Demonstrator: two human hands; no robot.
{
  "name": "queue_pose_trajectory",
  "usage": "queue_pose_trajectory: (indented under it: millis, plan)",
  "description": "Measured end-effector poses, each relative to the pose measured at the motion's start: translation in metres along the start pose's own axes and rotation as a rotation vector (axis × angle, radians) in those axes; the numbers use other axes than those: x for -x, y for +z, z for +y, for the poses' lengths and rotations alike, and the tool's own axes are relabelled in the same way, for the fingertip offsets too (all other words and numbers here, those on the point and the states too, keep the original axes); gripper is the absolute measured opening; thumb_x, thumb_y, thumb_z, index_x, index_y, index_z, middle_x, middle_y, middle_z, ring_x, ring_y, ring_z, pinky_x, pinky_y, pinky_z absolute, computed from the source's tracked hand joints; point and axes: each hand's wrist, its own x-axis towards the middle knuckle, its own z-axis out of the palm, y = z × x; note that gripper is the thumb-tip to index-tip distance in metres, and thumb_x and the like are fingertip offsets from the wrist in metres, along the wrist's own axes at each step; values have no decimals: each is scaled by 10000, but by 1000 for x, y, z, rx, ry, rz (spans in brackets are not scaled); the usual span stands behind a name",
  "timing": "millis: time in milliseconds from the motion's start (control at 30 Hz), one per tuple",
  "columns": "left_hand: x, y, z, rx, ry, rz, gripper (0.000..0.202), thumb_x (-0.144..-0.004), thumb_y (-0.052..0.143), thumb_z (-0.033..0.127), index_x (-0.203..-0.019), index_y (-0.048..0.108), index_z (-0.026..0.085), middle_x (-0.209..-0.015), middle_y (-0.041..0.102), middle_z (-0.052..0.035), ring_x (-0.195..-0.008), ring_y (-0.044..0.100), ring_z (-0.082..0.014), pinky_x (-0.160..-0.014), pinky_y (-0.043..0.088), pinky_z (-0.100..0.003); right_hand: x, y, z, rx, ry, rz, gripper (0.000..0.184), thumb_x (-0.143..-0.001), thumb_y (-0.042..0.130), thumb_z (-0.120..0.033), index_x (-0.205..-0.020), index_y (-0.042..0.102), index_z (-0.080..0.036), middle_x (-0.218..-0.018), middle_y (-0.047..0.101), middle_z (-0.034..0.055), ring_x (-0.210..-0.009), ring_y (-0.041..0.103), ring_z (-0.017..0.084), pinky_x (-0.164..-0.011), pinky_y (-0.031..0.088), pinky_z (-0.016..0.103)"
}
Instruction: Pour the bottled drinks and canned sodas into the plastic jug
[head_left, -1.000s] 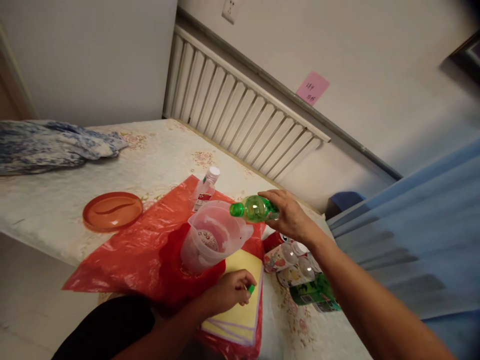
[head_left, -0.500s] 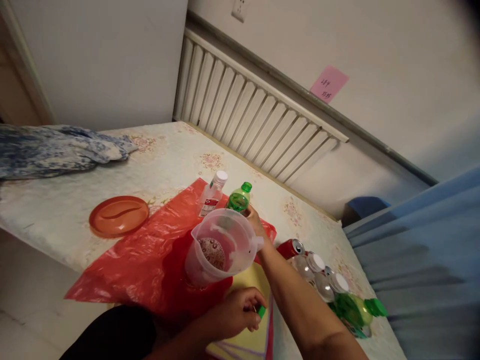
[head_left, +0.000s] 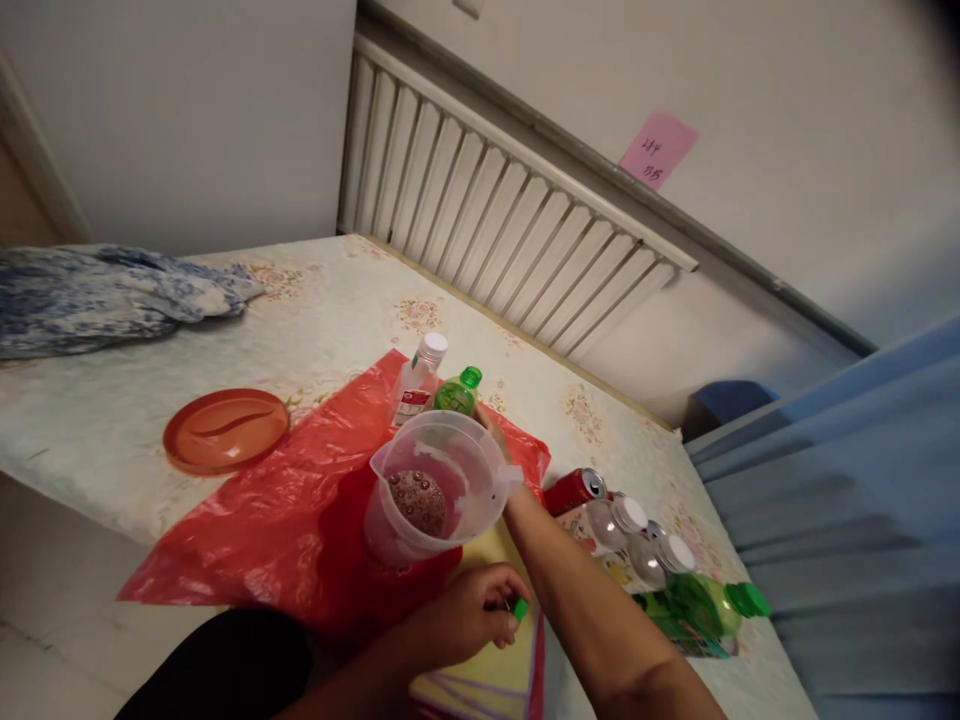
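Observation:
My left hand (head_left: 487,612) is closed around a small green bottle cap (head_left: 519,608), low in front of the plastic pitcher. My right arm reaches past the pitcher, and my right hand (head_left: 491,430) is at the side of an uncapped green plastic bottle (head_left: 454,394); the pitcher hides most of its fingers. A clear bottle with a white cap (head_left: 416,385) stands just left of the green one. In front of both is the translucent pitcher (head_left: 472,480), with bubbly brownish liquid (head_left: 418,502) at its bottom. It rests on a red plastic bag (head_left: 277,520).
An orange-red lid (head_left: 225,432) lies left of the bag. To the right are a red can (head_left: 576,490), white-capped bottles (head_left: 630,515) and a green-capped bottle (head_left: 709,605). A yellow cloth (head_left: 480,675) is near me, bunched patterned fabric (head_left: 120,300) at far left.
The green bottle has shifted left, closer to the white-capped bottle, with my right hand beside it. The view has shifted slightly. My left hand still holds the green cap.

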Motion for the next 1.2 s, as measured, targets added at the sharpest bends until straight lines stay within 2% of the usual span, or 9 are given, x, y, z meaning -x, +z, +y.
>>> queue_pose_trajectory:
  millis: [133,200,300,400,500,600,767,967,1200]
  plan:
    - [-3,2,-1,16,38,27,301,-634,579,171,-935,585,164,-726,551,29,-621,552,-116,-610,436,-275,45,-35,12,-124,74,1,337,-765,647,-257,-1090,630,-170,-1079,693,71,-1009,651,223,-886,521,336]
    - [-3,4,2,52,59,47,274,-658,601,199,-928,575,163,-755,547,24,-633,564,-117,-620,439,-280,79,-54,17,-150,105,-22,320,-756,671,-303,-1049,656,-176,-1022,715,71,-944,672,233,-855,541,366]
    - [-3,5,7,138,94,64,267,-700,659,251,-937,571,164,-789,562,13,-665,582,-121,-653,439,-286,134,-75,20,-297,192,-56,394,-747,721,-371,-1102,664,-210,-1058,717,81,-953,679,246,-875,539,403]
    - [-1,4,10,287,125,86,299,-725,719,300,-953,583,162,-844,591,-8,-694,584,-121,-681,429,-287,179,-81,17,-296,265,-55,497,-617,838,-361,-1071,691,-221,-1035,719,80,-956,676,274,-874,538,425]
    - [0,4,10,426,126,102,325,-721,765,317,-952,598,160,-865,594,-15,-715,583,-125,-710,428,-295,203,-72,13,-292,277,-47,494,-613,847,-314,-1074,695,-227,-962,724,54,-932,677,269,-892,529,427]
    - [1,3,10,478,122,95,325,-714,783,299,-951,609,161,-878,593,-19,-757,575,-131,-721,427,-289,208,-58,12,-345,276,21,386,-666,805,-310,-1029,701,-232,-903,724,38,-864,680,251,-841,543,400]
    - [1,2,13,476,146,92,314,-720,770,274,-961,596,173,-928,614,-33,-869,580,-160,-764,420,-284,202,-44,15,-323,253,106,356,-690,773,-325,-1031,706,-249,-948,723,33,-897,664,261,-822,535,377]
    - [-2,0,14,483,169,115,274,-727,736,250,-944,586,179,-905,618,-20,-843,580,-156,-760,411,-279,199,-29,16,-185,252,301,261,-709,727,-277,-966,715,-234,-955,716,37,-911,654,243,-829,517,339]
    - [-2,-1,13,526,161,106,173,-786,695,223,-925,610,165,-924,648,-49,-907,599,-181,-785,415,-277,199,-18,24,-113,160,410,196,-745,700,-273,-923,697,-190,-928,689,43,-871,641,203,-798,520,310]
